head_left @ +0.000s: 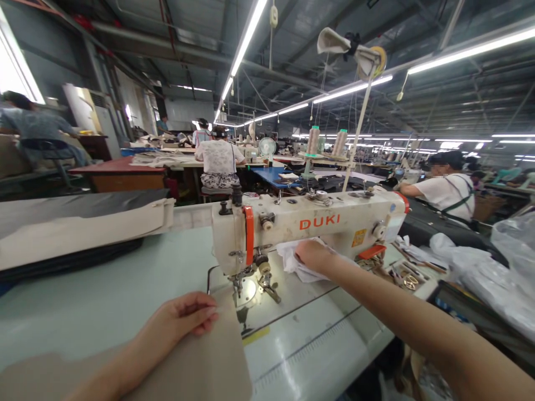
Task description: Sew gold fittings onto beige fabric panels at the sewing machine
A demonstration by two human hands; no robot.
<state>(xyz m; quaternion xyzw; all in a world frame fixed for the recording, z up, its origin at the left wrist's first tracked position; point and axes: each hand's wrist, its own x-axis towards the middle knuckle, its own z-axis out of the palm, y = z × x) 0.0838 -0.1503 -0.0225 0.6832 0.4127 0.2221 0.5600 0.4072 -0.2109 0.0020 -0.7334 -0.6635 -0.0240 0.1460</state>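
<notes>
My left hand (190, 314) is closed, thumb against fingers, on the upper edge of a beige fabric panel (209, 362) at the front of the table. Just right of that hand is the needle and presser foot (239, 281) of a white sewing machine (284, 223) marked DUKI. Under the machine's arm, my right hand (313, 256) is closed on a crumpled white cloth (307, 273) lying on the bed. Its fingertips are partly hidden in the folds. Left of the needle, a thin black wire guide (209, 278) stands by the panel's edge.
Stacked beige and black panels (83, 228) lie at the left. Scissors (411, 281) and small tools sit in a tray at the right, near clear plastic bags (480, 278). Thread cones (312, 142) stand behind the machine. Other people work further off.
</notes>
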